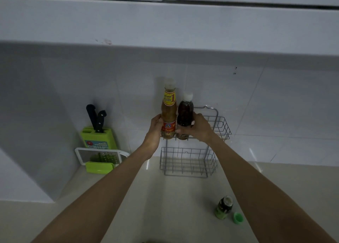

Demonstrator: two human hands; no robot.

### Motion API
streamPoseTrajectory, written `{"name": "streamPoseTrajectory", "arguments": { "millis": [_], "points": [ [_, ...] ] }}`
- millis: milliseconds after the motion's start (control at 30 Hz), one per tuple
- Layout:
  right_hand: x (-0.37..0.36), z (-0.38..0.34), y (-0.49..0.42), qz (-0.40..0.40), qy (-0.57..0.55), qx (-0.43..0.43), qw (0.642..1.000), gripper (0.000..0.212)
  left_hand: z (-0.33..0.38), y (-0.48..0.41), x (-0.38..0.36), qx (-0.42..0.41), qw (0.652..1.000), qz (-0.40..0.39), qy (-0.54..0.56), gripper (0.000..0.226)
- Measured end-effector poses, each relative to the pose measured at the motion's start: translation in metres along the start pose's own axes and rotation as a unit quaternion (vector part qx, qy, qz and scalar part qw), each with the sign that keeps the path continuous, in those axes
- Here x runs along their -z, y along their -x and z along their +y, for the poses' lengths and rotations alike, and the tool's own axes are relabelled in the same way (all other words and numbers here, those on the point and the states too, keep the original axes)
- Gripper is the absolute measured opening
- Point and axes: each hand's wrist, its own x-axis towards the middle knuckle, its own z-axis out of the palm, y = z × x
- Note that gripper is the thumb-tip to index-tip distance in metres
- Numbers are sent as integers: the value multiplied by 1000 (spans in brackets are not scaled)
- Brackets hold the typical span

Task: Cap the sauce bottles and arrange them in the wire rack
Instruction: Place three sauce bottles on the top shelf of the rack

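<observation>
Left hand: fingers wrapped around the lower part of the tall yellow-labelled sauce bottle, which is capped and upright.
Right hand: closed around the dark sauce bottle, white-capped and upright, touching the tall one.
Wire rack: two tiers against the tiled wall; both held bottles are at its upper tier's left end.
Small green bottle: uncapped on the table, its green cap just beside it.
Knife block: green, far left, holding two black-handled knives.

Grey wire rack, lime-green knife block
</observation>
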Motion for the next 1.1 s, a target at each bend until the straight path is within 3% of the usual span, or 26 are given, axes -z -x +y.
{"name": "streamPoseTrajectory", "arguments": {
  "millis": [133, 233, 367, 733, 867, 933, 1033, 1067, 1100],
  "points": [
    [9, 0, 4, -64, -54, -1, 996, 88, -2, 0, 1, 4, 1000, -2, -3, 49],
    [8, 4, 2, -27, -31, 8, 999, 69, -2, 0, 0, 4, 1000, -5, -4, 49],
    [4, 6, 1, -1, -22, 16, 1000, 63, 1, 3, 2, 4, 1000, -19, -6, 49],
    [-3, 5, 8, 45, 14, 25, 999, 64, 1, 4, 0, 5, 1000, -22, -16, 51],
    [-5, -5, 18, 20, -24, 15, 999, 83, 5, 10, 2, 9, 999, -20, -48, 59],
    [-12, -8, 32, 91, -21, 39, 995, 90, 5, 21, 3, -4, 998, 13, -61, 61],
    [-40, 5, 74, 245, -7, 94, 965, 60, -7, 43, 9, 4, 993, 92, -75, 53],
    [-51, 12, 92, 234, 3, 100, 967, 49, -16, 50, 13, 21, 991, 101, -84, 47],
    [-63, 24, 111, 172, 20, 102, 980, 39, -29, 59, 19, 43, 990, 95, -92, 38]
  ]
}}
